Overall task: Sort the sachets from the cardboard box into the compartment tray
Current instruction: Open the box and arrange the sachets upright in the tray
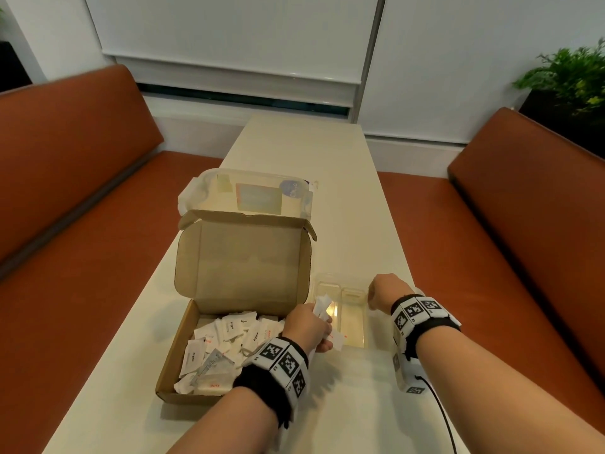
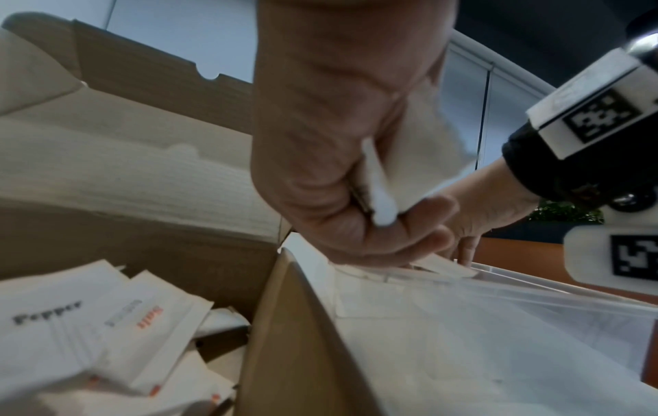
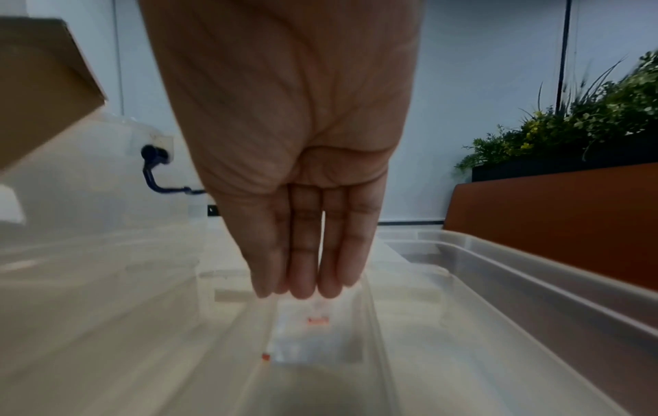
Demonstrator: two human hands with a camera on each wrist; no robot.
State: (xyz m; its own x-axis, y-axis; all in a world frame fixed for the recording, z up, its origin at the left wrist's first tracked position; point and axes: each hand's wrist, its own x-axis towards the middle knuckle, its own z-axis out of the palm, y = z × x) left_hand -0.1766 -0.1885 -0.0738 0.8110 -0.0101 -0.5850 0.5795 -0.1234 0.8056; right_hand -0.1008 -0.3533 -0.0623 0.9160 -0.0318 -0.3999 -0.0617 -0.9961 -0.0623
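An open cardboard box (image 1: pixel 176 365) holds a heap of white salt and pepper sachets (image 1: pixel 229 335) (image 2: pixel 71 323). Right beside it stands the clear compartment tray (image 1: pixel 366 326) (image 3: pixel 534 267). My left hand (image 1: pixel 307 326) (image 2: pixel 338 197) hovers over the box's right wall (image 2: pixel 295 323) and grips a small bunch of sachets (image 1: pixel 322 304) (image 2: pixel 409 163). At the tray's far right, my right hand (image 1: pixel 381 293) (image 3: pixel 299 281) points down with straight fingers. Just under its fingertips, an orange-printed sachet (image 3: pixel 313 332) sits in a narrow compartment. The thumb is hidden.
A clear lidded plastic container (image 1: pixel 255 194) stands behind the box on the long cream table (image 1: pixel 294 152). Orange benches (image 1: pixel 65 224) flank the table on both sides. A potted plant (image 1: pixel 569 80) is at the far right. A black cable (image 1: pixel 438 411) trails from my right wrist.
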